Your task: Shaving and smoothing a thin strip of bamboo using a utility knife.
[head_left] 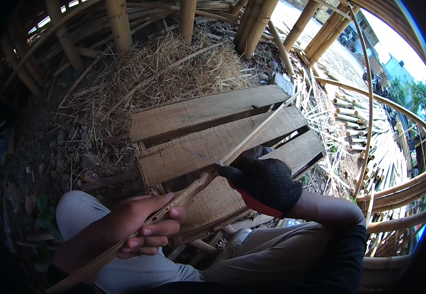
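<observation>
At seven o'clock the bare left hand (149, 225) grips a bamboo strip (257, 131) slanting toward two, while the gloved right hand (267, 183), at four, clasps a knife (198, 154).

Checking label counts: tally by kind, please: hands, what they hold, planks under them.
Bare left hand: 1
Gloved right hand: 1
Bamboo strip: 1
Knife, only a thin blade showing: 1
Wooden planks, partly covered: 3
Total: 7
</observation>
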